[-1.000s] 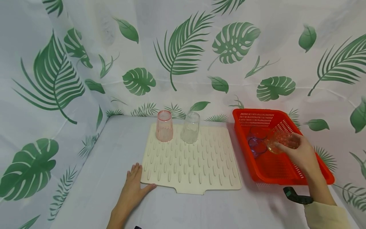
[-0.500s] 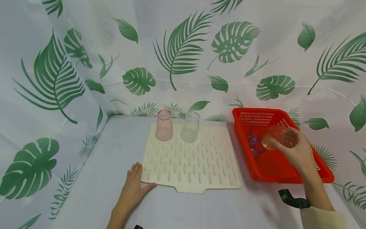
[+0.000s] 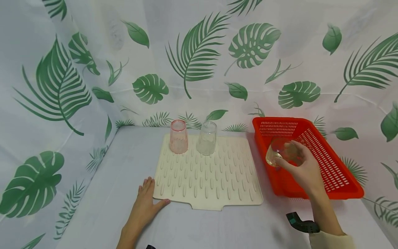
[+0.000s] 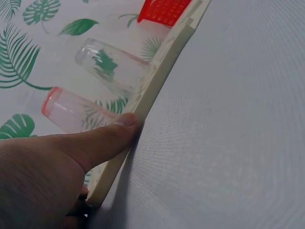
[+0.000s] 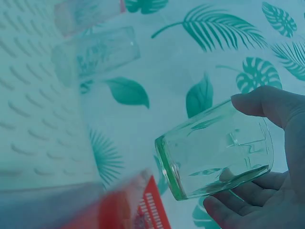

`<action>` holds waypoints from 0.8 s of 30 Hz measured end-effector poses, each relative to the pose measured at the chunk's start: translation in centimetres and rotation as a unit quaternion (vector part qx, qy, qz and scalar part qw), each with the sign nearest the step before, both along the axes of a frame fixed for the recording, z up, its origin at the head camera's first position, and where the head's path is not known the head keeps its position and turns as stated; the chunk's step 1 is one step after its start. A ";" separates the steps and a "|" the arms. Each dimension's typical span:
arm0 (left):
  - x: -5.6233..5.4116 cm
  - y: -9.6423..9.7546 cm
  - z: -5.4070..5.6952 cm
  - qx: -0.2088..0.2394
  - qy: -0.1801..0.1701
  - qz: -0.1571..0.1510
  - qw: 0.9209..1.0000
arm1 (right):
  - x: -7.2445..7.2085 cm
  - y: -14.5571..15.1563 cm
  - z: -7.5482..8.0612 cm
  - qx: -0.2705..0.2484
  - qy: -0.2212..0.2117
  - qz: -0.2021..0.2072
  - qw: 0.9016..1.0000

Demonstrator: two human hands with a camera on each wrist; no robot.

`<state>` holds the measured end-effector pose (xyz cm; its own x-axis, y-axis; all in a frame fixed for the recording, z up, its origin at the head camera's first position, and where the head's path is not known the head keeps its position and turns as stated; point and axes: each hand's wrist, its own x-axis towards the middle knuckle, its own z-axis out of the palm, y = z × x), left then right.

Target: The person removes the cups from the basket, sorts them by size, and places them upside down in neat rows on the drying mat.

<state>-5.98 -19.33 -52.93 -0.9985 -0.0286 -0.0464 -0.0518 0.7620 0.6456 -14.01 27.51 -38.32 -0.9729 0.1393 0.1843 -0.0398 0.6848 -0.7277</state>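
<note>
While the right hand (image 3: 303, 170) clamps a clear drinking glass (image 3: 273, 155) over the red basket (image 3: 339, 171), its slick wall could slip if that grip loosens — or knock the perforated rim if carried low. The left hand (image 3: 143, 204), thumb and fingers apart, touches the ridged cream mat (image 3: 217, 183) — bearing a tapered pink tumbler (image 3: 179, 138) and a colourless tumbler (image 3: 207, 139).

Pale backdrop cloth (image 3: 217, 81), green leaf print, fronds plus broad split leaves, faint crease across; hangs behind and left of pale tabletop (image 3: 192, 228).
</note>
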 end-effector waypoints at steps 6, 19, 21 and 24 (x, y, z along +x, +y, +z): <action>0.1 -0.1 0.1 0.001 -0.004 0.004 1.000 | 0.4 -2.0 -0.7 -0.027 -0.003 0.026 0.999; 0.1 0.0 0.8 0.004 -0.016 0.004 1.000 | 1.6 -5.4 -1.7 -0.063 0.005 0.084 0.994; 0.1 0.1 1.1 0.002 -0.019 0.004 1.000 | 1.7 -5.7 -1.9 -0.075 0.003 0.095 0.993; 0.0 0.3 1.6 -0.002 -0.018 0.003 1.000 | 1.8 -6.3 -2.2 -0.080 0.000 0.108 0.991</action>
